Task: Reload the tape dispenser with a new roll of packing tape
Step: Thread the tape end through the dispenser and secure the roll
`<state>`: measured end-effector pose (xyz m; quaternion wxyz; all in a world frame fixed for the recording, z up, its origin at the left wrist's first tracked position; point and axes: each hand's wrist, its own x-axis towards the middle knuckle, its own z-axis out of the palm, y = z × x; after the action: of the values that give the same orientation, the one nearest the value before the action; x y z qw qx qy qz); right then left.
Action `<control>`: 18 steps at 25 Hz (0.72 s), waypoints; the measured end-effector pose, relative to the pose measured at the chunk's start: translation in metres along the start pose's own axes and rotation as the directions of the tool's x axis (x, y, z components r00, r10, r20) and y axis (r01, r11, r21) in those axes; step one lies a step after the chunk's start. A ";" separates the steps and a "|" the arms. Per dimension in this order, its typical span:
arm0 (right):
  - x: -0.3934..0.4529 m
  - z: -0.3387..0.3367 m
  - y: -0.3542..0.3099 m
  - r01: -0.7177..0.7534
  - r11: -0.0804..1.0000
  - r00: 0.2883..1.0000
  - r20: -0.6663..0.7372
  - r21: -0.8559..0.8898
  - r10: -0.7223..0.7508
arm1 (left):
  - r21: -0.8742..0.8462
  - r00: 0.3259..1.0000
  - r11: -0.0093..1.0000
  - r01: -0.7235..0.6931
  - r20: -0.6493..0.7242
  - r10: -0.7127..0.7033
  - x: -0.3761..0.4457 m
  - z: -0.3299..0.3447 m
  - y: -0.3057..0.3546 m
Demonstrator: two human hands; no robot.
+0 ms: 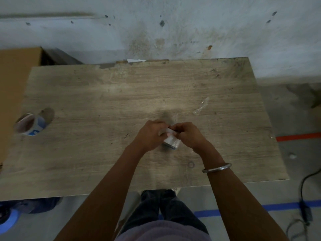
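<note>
A roll of clear packing tape (171,142) sits between both hands over the middle of the wooden table (104,94). My left hand (150,134) grips the roll from the left. My right hand (188,134) pinches the tape at the top of the roll, fingers curled. Most of the roll is hidden by the fingers. Another tape roll (30,125) with blue print lies on its side at the table's left edge. No tape dispenser shows in view.
A crumpled strip of clear tape (201,106) lies on the table to the right of centre. A cardboard box (15,80) stands off the left side. A wall runs behind the table. Cables (305,211) lie on the floor at the right.
</note>
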<state>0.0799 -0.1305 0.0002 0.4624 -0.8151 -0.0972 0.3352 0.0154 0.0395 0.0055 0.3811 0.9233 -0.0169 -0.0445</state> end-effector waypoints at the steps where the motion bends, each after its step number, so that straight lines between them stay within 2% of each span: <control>1: 0.001 -0.002 -0.001 0.023 0.999 1.000 0.013 -0.025 -0.023 | -0.022 1.000 1.000 0.011 0.010 -0.011 0.000 -0.003 0.000; 4: 0.001 -0.003 -0.001 0.086 0.996 0.996 0.037 -0.035 -0.085 | -0.014 0.995 0.998 0.059 0.080 -0.058 0.006 -0.006 -0.007; 8: 0.002 -0.003 0.003 0.158 0.987 0.986 -0.045 -0.006 -0.158 | 0.023 0.983 0.999 0.033 0.179 -0.036 0.012 -0.004 -0.014; 11: 0.003 -0.001 0.004 0.196 0.980 0.978 -0.081 0.020 -0.194 | -0.021 0.991 0.999 0.045 0.130 -0.042 0.004 0.007 -0.010; 18: 0.003 0.007 0.009 0.212 0.977 0.965 -0.161 0.008 -0.208 | -0.057 0.985 0.985 0.166 0.047 -0.163 0.001 0.020 -0.005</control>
<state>0.0761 -0.1292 -0.0114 0.5116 -0.8186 -0.1415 0.2195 0.0141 0.0290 -0.0121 0.4036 0.9084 0.0527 -0.0959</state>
